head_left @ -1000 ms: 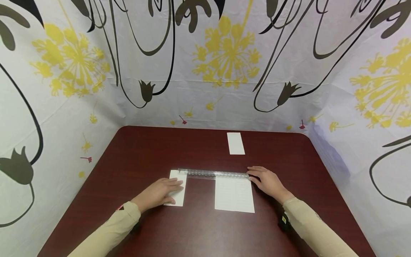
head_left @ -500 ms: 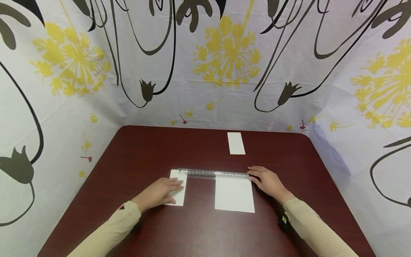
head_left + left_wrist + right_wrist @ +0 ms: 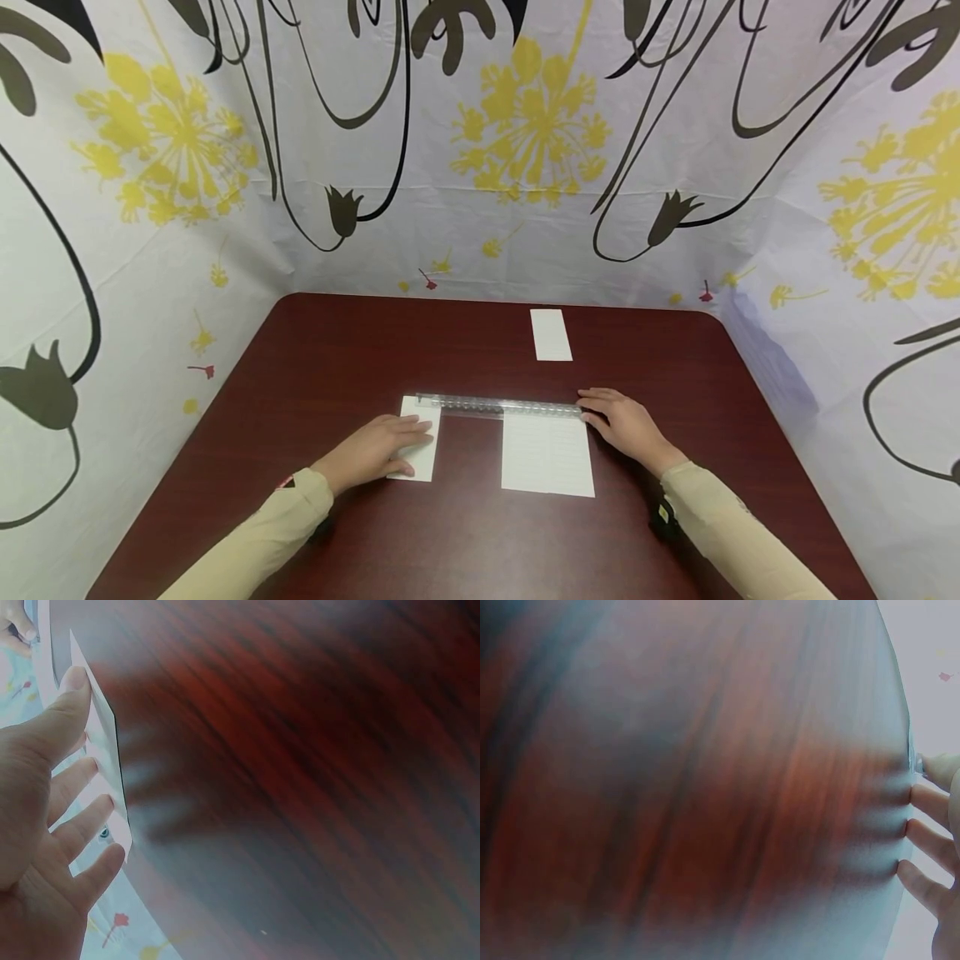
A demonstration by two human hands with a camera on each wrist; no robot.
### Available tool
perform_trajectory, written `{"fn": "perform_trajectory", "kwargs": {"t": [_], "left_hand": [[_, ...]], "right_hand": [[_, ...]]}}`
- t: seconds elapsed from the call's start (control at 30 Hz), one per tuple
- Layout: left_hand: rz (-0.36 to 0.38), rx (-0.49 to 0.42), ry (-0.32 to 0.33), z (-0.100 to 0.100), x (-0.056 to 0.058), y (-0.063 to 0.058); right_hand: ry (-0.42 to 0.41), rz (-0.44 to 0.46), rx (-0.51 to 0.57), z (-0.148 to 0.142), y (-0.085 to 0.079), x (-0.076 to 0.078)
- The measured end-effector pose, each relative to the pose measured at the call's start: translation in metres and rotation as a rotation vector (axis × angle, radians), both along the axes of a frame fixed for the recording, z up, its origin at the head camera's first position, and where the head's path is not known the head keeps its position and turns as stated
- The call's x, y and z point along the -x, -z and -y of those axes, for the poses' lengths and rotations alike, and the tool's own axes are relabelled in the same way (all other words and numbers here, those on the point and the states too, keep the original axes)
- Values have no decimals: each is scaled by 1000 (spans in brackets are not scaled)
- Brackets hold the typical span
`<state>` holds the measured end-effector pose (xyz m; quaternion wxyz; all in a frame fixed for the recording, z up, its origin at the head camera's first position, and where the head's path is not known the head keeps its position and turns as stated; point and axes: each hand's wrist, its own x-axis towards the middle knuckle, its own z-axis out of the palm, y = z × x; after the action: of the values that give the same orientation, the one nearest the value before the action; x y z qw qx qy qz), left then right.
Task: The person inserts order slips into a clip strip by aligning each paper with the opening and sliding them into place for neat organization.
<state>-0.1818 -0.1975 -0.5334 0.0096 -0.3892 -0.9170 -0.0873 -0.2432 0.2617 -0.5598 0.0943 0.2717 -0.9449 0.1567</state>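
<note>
In the head view, a clear plastic ruler lies across the table. Its left end overlaps the top of a narrow white paper strip, and its right part covers the upper edge of a larger lined white paper. My left hand rests on the strip with fingers spread; the left wrist view shows thumb and fingertips against the strip. At the ruler's right end, my right hand touches it with thumb and fingertips. In the right wrist view, several fingers reach down to the tabletop, spread apart.
Another small white paper lies near the far edge of the dark reddish-brown table. A white curtain with yellow and grey flower prints stands around the table's back and sides.
My left hand has slid the narrow strip slightly to the right, toward the lined paper. The ruler, lined paper and right hand stay in place.
</note>
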Motion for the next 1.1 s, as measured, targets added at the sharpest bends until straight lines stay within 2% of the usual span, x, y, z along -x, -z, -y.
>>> {"fn": "perform_trajectory", "kwargs": {"t": [1.1], "left_hand": [[5, 16, 5, -14, 2, 1]], "right_hand": [[-6, -8, -5, 0, -1, 0]]}}
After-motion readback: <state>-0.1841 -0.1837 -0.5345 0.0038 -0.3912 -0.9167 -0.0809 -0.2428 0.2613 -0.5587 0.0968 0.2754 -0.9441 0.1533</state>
